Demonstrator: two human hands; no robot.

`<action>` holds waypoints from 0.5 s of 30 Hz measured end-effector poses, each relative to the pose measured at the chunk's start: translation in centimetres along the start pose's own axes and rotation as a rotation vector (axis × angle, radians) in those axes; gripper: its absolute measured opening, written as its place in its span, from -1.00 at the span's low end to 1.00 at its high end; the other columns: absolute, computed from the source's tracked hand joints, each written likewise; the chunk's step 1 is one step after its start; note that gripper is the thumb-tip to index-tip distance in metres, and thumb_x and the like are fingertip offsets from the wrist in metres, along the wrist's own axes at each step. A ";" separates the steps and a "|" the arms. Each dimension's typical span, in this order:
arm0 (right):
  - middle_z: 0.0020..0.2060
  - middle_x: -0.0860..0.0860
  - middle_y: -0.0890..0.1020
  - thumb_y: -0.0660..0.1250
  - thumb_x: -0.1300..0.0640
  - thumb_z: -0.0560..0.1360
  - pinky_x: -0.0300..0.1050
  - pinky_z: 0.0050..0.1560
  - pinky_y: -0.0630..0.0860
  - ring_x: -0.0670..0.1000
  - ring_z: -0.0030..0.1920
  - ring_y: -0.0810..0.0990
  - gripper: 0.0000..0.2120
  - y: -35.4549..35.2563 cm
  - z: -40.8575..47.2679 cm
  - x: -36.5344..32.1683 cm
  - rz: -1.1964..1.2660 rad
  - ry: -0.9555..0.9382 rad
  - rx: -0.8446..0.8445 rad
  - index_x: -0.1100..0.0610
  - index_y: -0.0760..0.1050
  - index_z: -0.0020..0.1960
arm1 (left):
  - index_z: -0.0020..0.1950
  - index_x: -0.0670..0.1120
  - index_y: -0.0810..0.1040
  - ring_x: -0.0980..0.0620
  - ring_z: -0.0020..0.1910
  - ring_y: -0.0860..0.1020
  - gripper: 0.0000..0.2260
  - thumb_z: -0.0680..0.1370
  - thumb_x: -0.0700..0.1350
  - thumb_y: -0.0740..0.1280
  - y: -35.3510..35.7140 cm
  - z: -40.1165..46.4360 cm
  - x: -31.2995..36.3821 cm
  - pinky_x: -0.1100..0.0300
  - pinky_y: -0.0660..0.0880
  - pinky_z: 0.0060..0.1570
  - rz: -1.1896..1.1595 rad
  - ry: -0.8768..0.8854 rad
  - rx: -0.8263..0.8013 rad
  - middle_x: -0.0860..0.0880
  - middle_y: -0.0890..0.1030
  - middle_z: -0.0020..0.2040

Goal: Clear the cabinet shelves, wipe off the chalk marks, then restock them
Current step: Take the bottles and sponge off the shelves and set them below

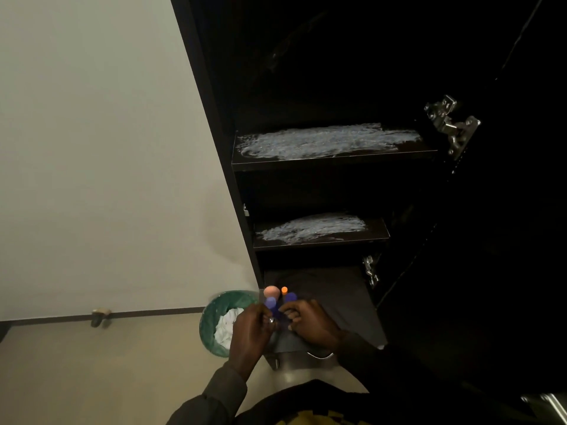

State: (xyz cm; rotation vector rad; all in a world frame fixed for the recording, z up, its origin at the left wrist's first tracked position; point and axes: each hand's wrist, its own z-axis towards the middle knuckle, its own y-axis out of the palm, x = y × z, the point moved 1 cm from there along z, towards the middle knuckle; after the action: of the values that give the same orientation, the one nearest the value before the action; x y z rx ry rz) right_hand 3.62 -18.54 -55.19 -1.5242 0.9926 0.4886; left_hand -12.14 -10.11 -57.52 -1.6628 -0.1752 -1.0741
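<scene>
My left hand (250, 328) and right hand (308, 322) are low at the bottom shelf (343, 299), fingers curled among small bottles (271, 302) with purple and orange caps; I cannot tell which hand grips what. Above, the top shelf (334, 161) and middle shelf (322, 242) are bare but smeared with white chalk (325, 141). A green bin (211, 329) with white paper stands left of the cabinet.

Matt black wooden cabinet shelves (334, 162) carry rough, powdery white chalk smears (325, 142); shiny silver metal hinges (452, 125) gleam; smooth purple plastic bottles (271, 303) stand at the fingertips.
</scene>
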 end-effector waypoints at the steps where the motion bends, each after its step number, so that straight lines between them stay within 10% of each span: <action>1: -0.10 0.00 0.67 0.30 0.38 0.39 -0.48 -0.10 0.36 -0.17 -0.12 0.52 -0.64 0.1 0.0 0.2 -0.028 -0.007 0.007 0.18 0.63 0.14 | -0.23 -0.01 0.54 0.10 -0.28 0.52 -0.91 0.46 -0.10 0.40 0.3 -0.1 -0.6 0.04 0.52 -0.24 0.021 -0.008 0.000 0.08 0.56 -0.29; 15: 0.08 0.04 0.65 0.29 0.21 0.47 -0.21 0.11 0.45 0.02 0.09 0.59 -0.70 -0.6 0.0 2.9 -0.090 0.162 -0.015 0.08 0.61 0.17 | -0.19 0.01 0.54 0.03 -0.23 0.52 -0.91 0.51 -0.12 0.37 2.6 0.2 -4.0 0.13 0.48 -0.22 0.099 -0.073 -0.134 0.04 0.57 -0.19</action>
State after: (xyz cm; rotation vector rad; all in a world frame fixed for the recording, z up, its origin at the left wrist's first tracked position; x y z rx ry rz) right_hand 5.72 -19.49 -57.07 -1.6339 1.0411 0.3127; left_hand -12.76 -9.41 -62.19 -1.8130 -0.0689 -0.9688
